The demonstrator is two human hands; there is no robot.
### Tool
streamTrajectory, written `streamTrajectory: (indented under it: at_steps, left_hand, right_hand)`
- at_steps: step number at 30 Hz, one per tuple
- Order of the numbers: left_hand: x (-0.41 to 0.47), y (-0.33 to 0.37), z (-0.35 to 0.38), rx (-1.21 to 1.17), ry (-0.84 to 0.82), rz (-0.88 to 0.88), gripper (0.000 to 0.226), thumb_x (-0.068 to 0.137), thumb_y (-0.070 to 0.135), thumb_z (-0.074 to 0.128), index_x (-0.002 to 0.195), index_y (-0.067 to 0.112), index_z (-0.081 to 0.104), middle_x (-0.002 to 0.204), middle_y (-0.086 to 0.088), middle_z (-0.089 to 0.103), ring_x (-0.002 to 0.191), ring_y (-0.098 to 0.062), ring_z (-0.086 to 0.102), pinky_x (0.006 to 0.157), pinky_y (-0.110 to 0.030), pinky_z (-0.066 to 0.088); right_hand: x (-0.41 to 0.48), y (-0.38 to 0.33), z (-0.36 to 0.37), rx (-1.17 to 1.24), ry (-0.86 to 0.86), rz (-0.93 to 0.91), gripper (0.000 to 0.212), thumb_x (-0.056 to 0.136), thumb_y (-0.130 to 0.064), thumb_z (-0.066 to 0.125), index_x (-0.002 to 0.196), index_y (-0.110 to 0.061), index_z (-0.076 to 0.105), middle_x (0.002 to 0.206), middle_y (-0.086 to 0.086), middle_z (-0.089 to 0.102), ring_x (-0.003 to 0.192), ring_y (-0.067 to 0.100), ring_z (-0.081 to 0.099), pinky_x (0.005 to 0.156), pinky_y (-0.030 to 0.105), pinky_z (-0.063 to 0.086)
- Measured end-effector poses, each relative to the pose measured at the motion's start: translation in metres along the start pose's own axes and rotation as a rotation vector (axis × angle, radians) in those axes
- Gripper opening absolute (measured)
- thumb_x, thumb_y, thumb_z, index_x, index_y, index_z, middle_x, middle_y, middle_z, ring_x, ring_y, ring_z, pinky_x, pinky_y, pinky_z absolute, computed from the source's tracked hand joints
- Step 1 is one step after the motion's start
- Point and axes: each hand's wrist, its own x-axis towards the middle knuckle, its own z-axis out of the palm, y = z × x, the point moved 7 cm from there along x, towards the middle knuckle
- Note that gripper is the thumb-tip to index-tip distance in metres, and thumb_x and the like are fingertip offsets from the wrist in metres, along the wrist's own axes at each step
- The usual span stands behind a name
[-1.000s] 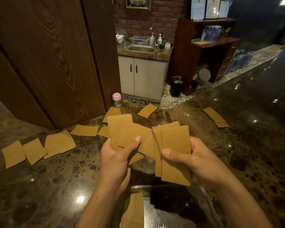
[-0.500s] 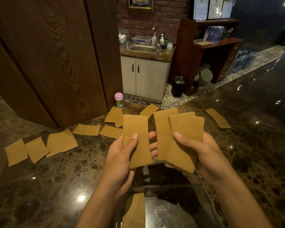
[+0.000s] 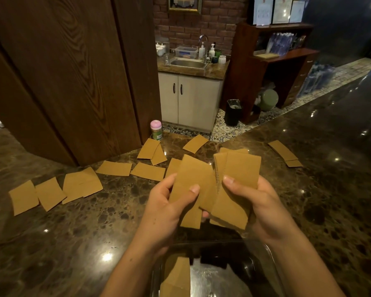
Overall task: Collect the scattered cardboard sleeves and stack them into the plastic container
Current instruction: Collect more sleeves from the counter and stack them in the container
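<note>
Both hands hold flat brown cardboard sleeves above the dark marble counter. My left hand (image 3: 166,207) grips one sleeve (image 3: 192,179) with the thumb across its face. My right hand (image 3: 259,207) grips a small stack of sleeves (image 3: 239,185) that touches the left sleeve's edge. Just below the hands sits the clear plastic container (image 3: 268,251), with a sleeve (image 3: 178,275) lying inside at its left. Several more sleeves (image 3: 79,183) lie scattered across the counter to the left and behind, and two sleeves (image 3: 284,151) lie at the right.
A small jar with a pink lid (image 3: 156,130) stands at the counter's far edge beside a wooden panel (image 3: 73,71). Beyond the counter are a sink cabinet (image 3: 190,99), a black bin (image 3: 233,112) and wooden shelves (image 3: 287,67).
The two hands have drawn closer together, bringing the left sleeve against the right hand's stack. The fanned sleeves have been squared into a tighter bundle.
</note>
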Motion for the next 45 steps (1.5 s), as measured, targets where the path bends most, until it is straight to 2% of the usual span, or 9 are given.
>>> streamTrajectory:
  at_steps: [4, 9, 17, 24, 30, 37, 41, 43, 45]
  left_hand:
    - [-0.003, -0.006, 0.006, -0.021, -0.147, -0.079, 0.031, 0.087, 0.004, 0.072, 0.117, 0.011, 0.068, 0.097, -0.022, 0.074, 0.080, -0.034, 0.071, 0.068, -0.038, 0.062]
    - [0.006, 0.004, -0.014, -0.250, 0.140, 0.020, 0.043, 0.074, -0.003, 0.074, 0.116, 0.001, 0.064, 0.091, -0.023, 0.075, 0.066, -0.025, 0.071, 0.059, -0.025, 0.062]
    - [0.010, 0.015, -0.008, -0.255, 0.256, 0.102, 0.027, 0.094, 0.003, 0.060, 0.119, 0.012, 0.066, 0.104, -0.007, 0.079, 0.092, -0.016, 0.076, 0.068, -0.023, 0.060]
    - [0.012, 0.018, -0.007, 0.000, 0.131, 0.100, 0.034, 0.094, 0.007, 0.062, 0.125, 0.019, 0.062, 0.109, -0.010, 0.077, 0.101, -0.027, 0.073, 0.075, -0.034, 0.060]
    - [0.002, 0.005, 0.036, 0.018, -0.014, 0.041, 0.026, 0.094, 0.031, 0.054, 0.106, 0.042, 0.075, 0.112, 0.004, 0.076, 0.108, -0.017, 0.070, 0.090, -0.038, 0.055]
    - [-0.013, -0.014, 0.049, -0.440, -0.149, -0.260, 0.049, 0.094, 0.047, 0.055, 0.135, 0.021, 0.063, 0.129, -0.016, 0.069, 0.117, -0.030, 0.067, 0.096, -0.041, 0.056]
    - [-0.019, -0.020, 0.036, -0.403, -0.129, -0.206, 0.045, 0.092, 0.026, 0.062, 0.131, 0.048, 0.055, 0.110, -0.021, 0.066, 0.081, -0.033, 0.068, 0.072, -0.045, 0.056]
    - [-0.026, -0.022, 0.036, -0.371, -0.159, -0.215, 0.044, 0.093, 0.024, 0.064, 0.124, 0.054, 0.059, 0.105, -0.021, 0.064, 0.069, -0.030, 0.061, 0.064, -0.039, 0.051]
    - [-0.027, -0.029, 0.041, -0.307, -0.173, -0.260, 0.043, 0.077, 0.040, 0.083, 0.115, 0.047, 0.066, 0.093, -0.017, 0.069, 0.065, -0.025, 0.064, 0.058, -0.033, 0.053]
  right_hand:
    - [0.002, -0.021, 0.002, -0.066, -0.022, -0.056, 0.035, 0.081, -0.017, 0.071, 0.115, -0.013, 0.067, 0.093, 0.002, 0.081, 0.082, 0.018, 0.078, 0.064, 0.026, 0.062]
    - [-0.001, -0.023, -0.004, -0.087, 0.060, -0.098, 0.037, 0.076, -0.020, 0.073, 0.113, -0.019, 0.067, 0.095, -0.001, 0.083, 0.080, 0.012, 0.079, 0.062, 0.023, 0.062]
    - [-0.015, 0.023, 0.010, -0.313, -0.058, 0.131, 0.078, 0.063, -0.053, 0.089, 0.131, -0.031, 0.059, 0.118, 0.001, 0.075, 0.109, 0.025, 0.074, 0.095, 0.055, 0.060]
    - [-0.013, 0.000, -0.003, -0.094, 0.017, 0.013, 0.057, 0.068, -0.031, 0.081, 0.122, -0.025, 0.064, 0.101, -0.002, 0.081, 0.089, 0.017, 0.079, 0.070, 0.037, 0.063]
    - [-0.009, 0.015, 0.017, 0.015, 0.079, -0.067, 0.032, 0.076, -0.030, 0.060, 0.104, -0.036, 0.075, 0.101, -0.002, 0.077, 0.097, 0.023, 0.070, 0.083, 0.050, 0.058]
    - [-0.018, -0.002, 0.041, -0.635, 0.050, -0.327, 0.093, 0.078, -0.055, 0.052, 0.160, -0.050, 0.008, 0.164, -0.022, 0.007, 0.145, 0.014, 0.037, 0.115, 0.047, 0.043]
    - [-0.037, -0.007, 0.043, -0.733, -0.134, -0.353, 0.104, 0.074, -0.038, 0.089, 0.150, -0.055, 0.020, 0.163, -0.033, -0.016, 0.133, -0.026, 0.036, 0.097, 0.004, 0.043]
    - [-0.050, 0.000, 0.043, -0.916, -0.342, -0.331, 0.107, 0.065, -0.046, 0.094, 0.143, -0.060, 0.022, 0.159, -0.040, -0.026, 0.143, -0.029, 0.000, 0.109, 0.007, 0.019]
    - [-0.056, 0.007, 0.038, -0.968, -0.452, -0.244, 0.108, 0.062, -0.050, 0.095, 0.134, -0.065, 0.016, 0.154, -0.049, -0.022, 0.148, -0.019, 0.004, 0.111, 0.005, 0.022]
